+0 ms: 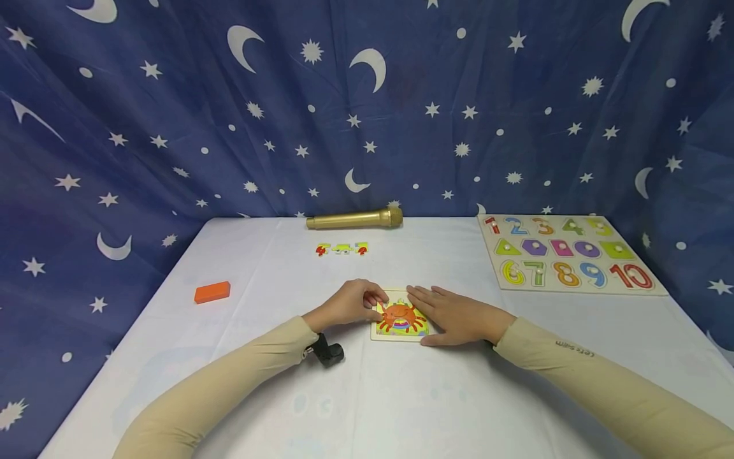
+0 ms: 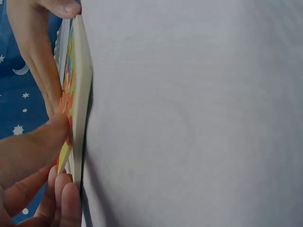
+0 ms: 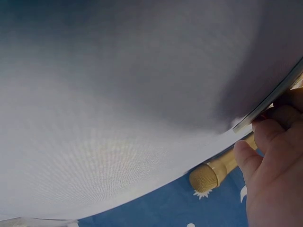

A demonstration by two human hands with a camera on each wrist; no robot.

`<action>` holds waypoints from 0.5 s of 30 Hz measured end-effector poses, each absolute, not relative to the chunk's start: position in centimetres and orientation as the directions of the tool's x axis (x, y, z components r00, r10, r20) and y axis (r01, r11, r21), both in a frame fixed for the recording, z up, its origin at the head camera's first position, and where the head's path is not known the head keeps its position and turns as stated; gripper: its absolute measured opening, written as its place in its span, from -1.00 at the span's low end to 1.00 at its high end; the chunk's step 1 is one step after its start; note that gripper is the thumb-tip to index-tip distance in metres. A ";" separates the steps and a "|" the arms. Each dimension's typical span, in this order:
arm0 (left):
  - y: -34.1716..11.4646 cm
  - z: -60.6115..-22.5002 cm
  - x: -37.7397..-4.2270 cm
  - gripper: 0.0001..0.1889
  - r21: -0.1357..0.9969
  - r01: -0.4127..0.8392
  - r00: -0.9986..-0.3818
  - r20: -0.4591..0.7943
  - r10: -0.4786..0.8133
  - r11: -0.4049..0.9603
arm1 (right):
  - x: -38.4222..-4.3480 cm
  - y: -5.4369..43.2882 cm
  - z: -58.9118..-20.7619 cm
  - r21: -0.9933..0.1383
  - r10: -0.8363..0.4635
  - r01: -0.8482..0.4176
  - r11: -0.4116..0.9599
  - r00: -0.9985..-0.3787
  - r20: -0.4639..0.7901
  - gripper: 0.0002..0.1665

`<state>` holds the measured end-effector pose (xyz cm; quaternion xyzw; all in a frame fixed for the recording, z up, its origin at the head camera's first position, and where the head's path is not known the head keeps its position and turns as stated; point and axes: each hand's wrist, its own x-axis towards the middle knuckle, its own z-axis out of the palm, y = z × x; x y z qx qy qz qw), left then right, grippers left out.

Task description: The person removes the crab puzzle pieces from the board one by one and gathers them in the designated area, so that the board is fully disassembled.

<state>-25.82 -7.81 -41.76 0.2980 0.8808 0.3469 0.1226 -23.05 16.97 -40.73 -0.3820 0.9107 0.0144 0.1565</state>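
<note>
A small wooden jigsaw puzzle (image 1: 401, 317) with an orange crab on a yellow ground lies in its pale frame at the middle of the table. At its left edge, my left hand (image 1: 346, 303) pinches a yellow and red puzzle piece (image 2: 65, 155) between thumb and fingers; the left wrist view has this piece tilted up from the board. My right hand (image 1: 461, 315) rests along the puzzle's right side, fingers extended over its edge and thumb at the near corner. The fingers hide parts of the picture's left and right edges.
Several loose puzzle pieces (image 1: 342, 248) lie in a row beyond the puzzle, with a gold microphone (image 1: 354, 220) behind them. An orange block (image 1: 212, 292) sits at left. A number-and-shape board (image 1: 547, 254) lies at back right, before a starry blue curtain (image 1: 413, 127).
</note>
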 end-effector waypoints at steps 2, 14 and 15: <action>-7.7 -41.8 -25.9 -0.69 0.675 0.460 -0.784 0.003 0.621 0.577 | -23.1 17.0 -40.7 -0.093 -0.690 -0.699 0.709 -0.660 -0.298 0.08; -7.4 -41.5 -26.6 -0.66 0.624 0.543 -0.701 -0.032 0.713 0.562 | -23.2 17.0 -40.8 -0.105 -0.686 -0.692 0.715 -0.664 -0.298 0.09; -7.4 -41.5 -26.7 -0.67 0.624 0.540 -0.697 -0.045 0.716 0.565 | -23.2 17.0 -40.9 -0.105 -0.687 -0.693 0.714 -0.663 -0.297 0.09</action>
